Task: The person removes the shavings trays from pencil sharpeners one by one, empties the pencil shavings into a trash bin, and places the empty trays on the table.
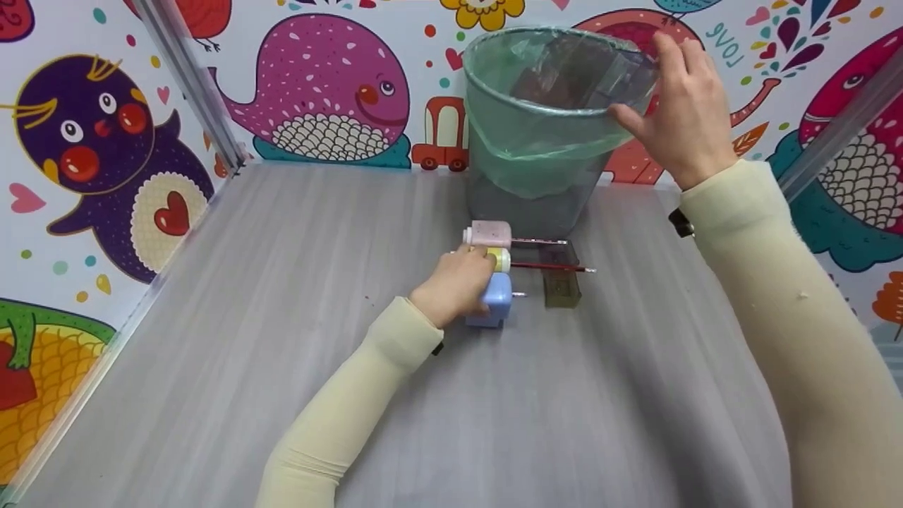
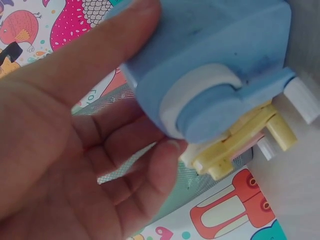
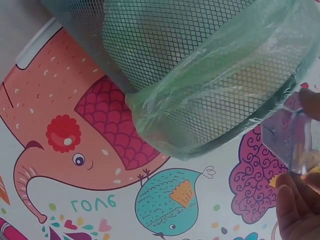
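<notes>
Left hand [image 1: 455,286] is gripping the blue sharpener [image 1: 492,302]; right hand [image 1: 688,113] is pinching 1 clear tray [image 1: 585,74] over the lined bin [image 1: 536,152].

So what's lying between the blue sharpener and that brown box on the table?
In the head view, only bare table between blue sharpener and brown box.

At upper centre, the waste bin [image 1: 529,204] is dark metal mesh, lined with a thin, crinkly, translucent green plastic bag [image 1: 536,141]. The clear tray [image 1: 585,70] over its rim looks like glossy hard plastic. The blue sharpener [image 1: 494,302] is smooth matt plastic. The worktop [image 1: 282,317] shows matt grey wood grain.
</notes>
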The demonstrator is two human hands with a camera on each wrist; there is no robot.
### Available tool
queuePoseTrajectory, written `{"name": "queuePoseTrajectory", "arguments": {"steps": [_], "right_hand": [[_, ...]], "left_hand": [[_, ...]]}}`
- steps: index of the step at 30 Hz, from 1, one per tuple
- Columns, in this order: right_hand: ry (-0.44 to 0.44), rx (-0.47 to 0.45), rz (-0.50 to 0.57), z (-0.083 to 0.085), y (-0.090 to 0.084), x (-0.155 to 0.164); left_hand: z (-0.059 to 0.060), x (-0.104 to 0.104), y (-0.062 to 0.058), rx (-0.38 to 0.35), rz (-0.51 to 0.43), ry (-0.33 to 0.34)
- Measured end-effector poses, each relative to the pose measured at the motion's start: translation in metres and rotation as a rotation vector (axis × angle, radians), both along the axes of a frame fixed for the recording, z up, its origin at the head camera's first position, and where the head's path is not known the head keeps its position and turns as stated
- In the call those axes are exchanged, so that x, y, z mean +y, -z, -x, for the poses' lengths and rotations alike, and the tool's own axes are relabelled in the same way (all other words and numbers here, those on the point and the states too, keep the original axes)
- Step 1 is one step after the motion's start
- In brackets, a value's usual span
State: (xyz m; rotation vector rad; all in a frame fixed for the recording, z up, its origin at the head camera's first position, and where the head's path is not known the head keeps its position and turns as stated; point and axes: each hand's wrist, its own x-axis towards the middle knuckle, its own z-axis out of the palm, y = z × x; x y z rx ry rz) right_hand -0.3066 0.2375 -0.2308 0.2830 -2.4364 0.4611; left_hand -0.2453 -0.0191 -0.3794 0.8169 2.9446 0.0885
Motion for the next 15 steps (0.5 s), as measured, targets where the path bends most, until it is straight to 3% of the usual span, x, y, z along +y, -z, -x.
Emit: {"name": "queuePoseTrajectory", "arguments": {"steps": [9, 12, 15], "right_hand": [[-0.002, 0.133, 0.177, -0.032, 0.01, 0.008], [0.0, 0.084, 0.2, -0.048, 0.016, 0.009], [-0.004, -0.06, 0.186, -0.063, 0.023, 0.009]], "left_hand": [[-0.001, 0.001, -0.001, -0.049, -0.026, -0.022], [-0.001, 0.001, 0.0, -0.053, -0.034, -0.022], [-0.001, 0.0, 0.0, -0.053, -0.033, -0.019]]}}
